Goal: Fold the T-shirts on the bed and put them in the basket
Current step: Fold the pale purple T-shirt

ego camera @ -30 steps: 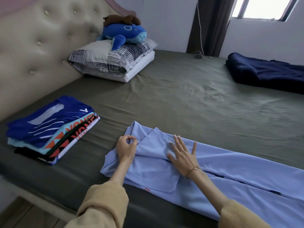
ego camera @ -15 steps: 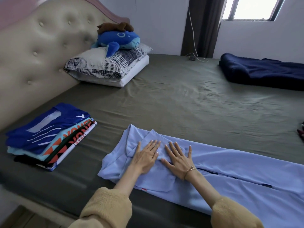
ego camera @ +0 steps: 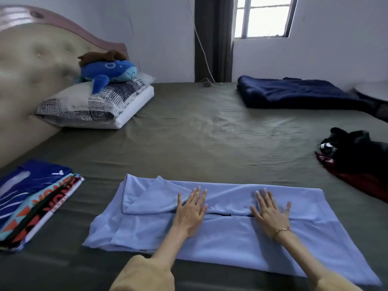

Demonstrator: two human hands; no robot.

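so the light blue T-shirt (ego camera: 220, 223) is lying flat on the bed (ego camera: 210, 139), right at the near edge in front of the person, already narrowed into a long strip with both sides turned in. You can see the seam where the two flaps meet running across the middle. The key thing: its long axis runs left to right across the view, collar and sleeve end off to the left, hem end off to the right. Both hands sit on top of it, fingers straight and spread, palms pressing the cloth down, not pinching or gripping anything. The left hand (ego camera: 190, 213) is nearer the bunched sleeve end, the right hand (ego camera: 270, 214) (bracelet on the wrist) is nearer the hem end, and they're well apart with the seam gap between them.

My guess is the next fold goes along that axis, one end brought over toward the other, so each hand is already closest to the end it would lift.

Further out: a stack of folded shirts (ego camera: 31, 202) on the left near the headboard, a dark pile of unfolded clothes (ego camera: 357, 156) at the right. No basket anywhere in view, so can't say where it is
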